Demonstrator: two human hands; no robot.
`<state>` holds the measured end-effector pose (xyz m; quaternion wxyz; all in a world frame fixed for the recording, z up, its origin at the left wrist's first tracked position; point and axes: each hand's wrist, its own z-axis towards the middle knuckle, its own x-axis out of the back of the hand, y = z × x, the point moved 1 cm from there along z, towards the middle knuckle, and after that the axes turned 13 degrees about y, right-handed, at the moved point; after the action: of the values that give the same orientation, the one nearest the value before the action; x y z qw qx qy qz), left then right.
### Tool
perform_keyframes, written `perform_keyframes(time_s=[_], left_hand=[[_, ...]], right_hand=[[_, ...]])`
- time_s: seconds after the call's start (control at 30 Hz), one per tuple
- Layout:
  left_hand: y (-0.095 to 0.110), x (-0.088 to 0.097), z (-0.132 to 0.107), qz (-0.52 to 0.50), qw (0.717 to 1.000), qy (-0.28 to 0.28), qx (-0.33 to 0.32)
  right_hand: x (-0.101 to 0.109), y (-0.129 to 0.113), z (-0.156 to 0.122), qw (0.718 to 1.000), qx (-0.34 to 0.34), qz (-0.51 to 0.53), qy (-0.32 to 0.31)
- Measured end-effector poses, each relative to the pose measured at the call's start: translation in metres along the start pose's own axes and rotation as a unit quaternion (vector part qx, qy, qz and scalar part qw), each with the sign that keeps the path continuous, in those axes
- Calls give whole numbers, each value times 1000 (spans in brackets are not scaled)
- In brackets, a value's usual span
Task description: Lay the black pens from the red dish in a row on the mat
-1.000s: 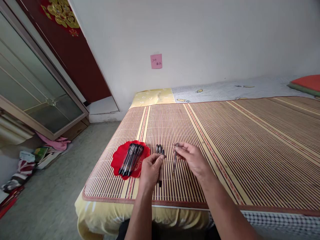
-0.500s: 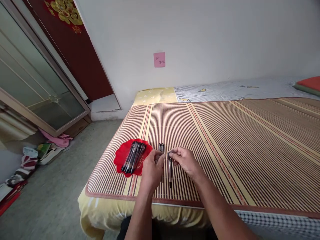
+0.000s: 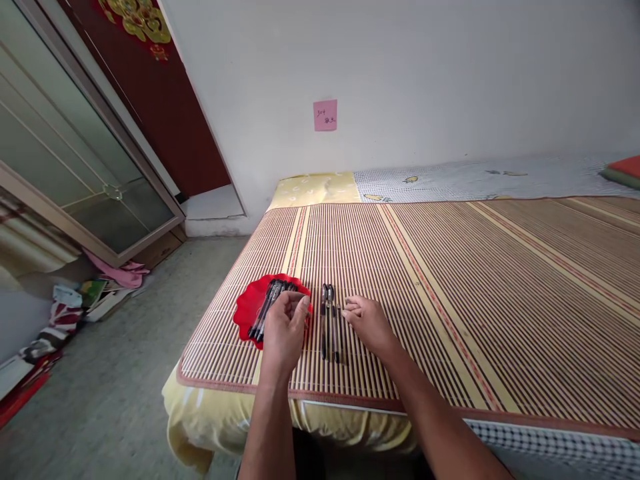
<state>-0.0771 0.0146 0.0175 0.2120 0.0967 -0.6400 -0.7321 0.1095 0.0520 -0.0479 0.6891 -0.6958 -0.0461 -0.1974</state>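
Observation:
A red scalloped plate [image 3: 246, 313] lies on the striped bamboo mat [image 3: 450, 280] near the bed's front left corner, with several black pens [image 3: 267, 303] on it. A few more black pens [image 3: 329, 327] lie side by side on the mat just right of the plate. My left hand [image 3: 283, 330] hovers over the plate's right edge, fingers curled down at the plate's pens; what they grip is hidden. My right hand [image 3: 367, 321] rests on the mat right of the loose pens, fingers curled by their top ends, with nothing visible in it.
The mat covers a bed with a yellow sheet [image 3: 310, 190] against a white wall carrying a pink note [image 3: 325, 115]. A glass-door cabinet [image 3: 75, 167] and a heap of clothes and books [image 3: 75, 300] stand on the floor at left. A red cushion [image 3: 625, 167] sits at far right.
My right hand laid the pen it held down beside the others on the mat. My left hand moved left from the loose pens to the red plate.

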Motion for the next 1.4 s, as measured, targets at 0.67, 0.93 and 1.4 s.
perform_keyframes(time_s=[0.67,0.93,1.4], left_hand=[[3,6,5,-16,1000,11,-1],[4,7,4,-14,1000,10,-4],[2,3,-5,248,949,-174,-91]], right_hand=[[16,-1,-25,962,123,-145,-196],[13,-8,-28,961,127,-160,-187],[11,-16,-30,953,159,-186,-180]])
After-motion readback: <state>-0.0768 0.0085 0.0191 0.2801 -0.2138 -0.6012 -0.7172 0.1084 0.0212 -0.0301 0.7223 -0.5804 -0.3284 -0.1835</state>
